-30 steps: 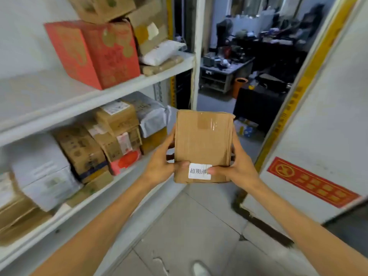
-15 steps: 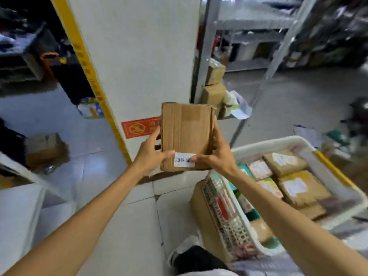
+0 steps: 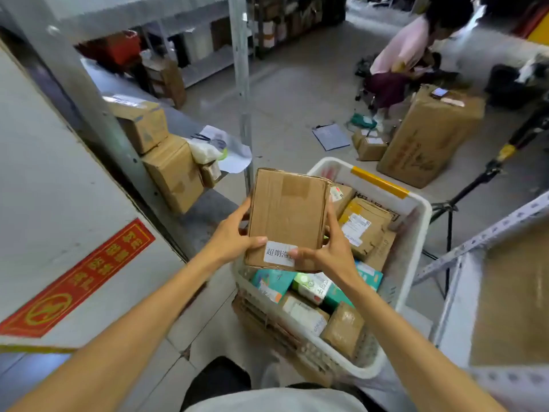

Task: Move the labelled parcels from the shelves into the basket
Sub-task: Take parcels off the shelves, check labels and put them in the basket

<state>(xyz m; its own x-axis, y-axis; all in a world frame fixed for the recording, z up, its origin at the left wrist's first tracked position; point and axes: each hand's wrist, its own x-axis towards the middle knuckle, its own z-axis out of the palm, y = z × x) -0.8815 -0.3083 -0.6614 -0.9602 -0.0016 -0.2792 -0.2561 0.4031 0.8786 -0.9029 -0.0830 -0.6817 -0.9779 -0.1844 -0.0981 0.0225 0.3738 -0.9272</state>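
I hold a brown cardboard parcel [image 3: 286, 215] with a white printed label near its lower edge, gripped between both hands. My left hand [image 3: 230, 237] clasps its left side, thumb on the front beside the label. My right hand [image 3: 329, 249] clasps its right side, thumb over the label's end. The parcel hangs above the near-left part of a white plastic basket [image 3: 416, 233] with a yellow strip on its far rim. Several parcels lie in the basket: brown boxes with shipping labels, teal and white cartons.
A white pillar with a red sticker [image 3: 74, 281] stands at left. Behind it a metal shelf [image 3: 240, 84] carries cardboard boxes [image 3: 172, 171]. A large carton [image 3: 427, 135] and a seated person [image 3: 401, 55] are beyond the basket. A grey shelf frame [image 3: 481, 233] stands at right, with a tripod [image 3: 463, 197] beside it.
My view has swung right from the stocked shelves past the pillar to the basket. The parcel, held in both hands throughout, now hangs over the basket.
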